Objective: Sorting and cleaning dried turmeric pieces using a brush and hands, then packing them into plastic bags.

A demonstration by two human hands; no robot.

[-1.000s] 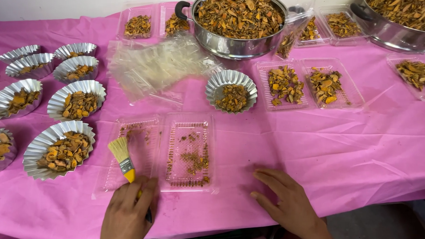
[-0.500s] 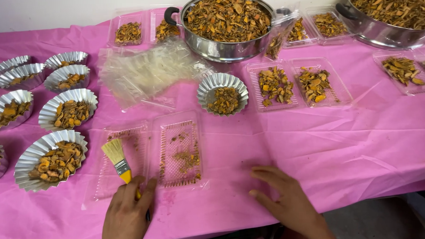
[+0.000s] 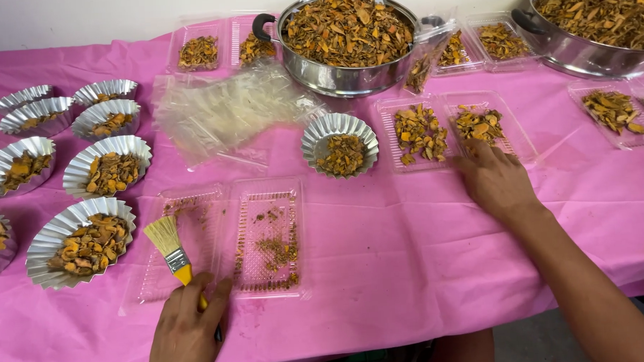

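Two hands: left (image 3: 187,335) grips brush (image 3: 173,252), right (image 3: 495,181) touches tray (image 3: 509,128).

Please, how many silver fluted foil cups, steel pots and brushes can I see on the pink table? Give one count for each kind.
Silver fluted foil cups: 9
Round steel pots: 2
Yellow-handled flat brush: 1
Total: 12

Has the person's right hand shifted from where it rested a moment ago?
Yes. The right hand has gone forward from the table's near edge, up the pink tablecloth, to the clear plastic tray of orange-brown dried pieces.
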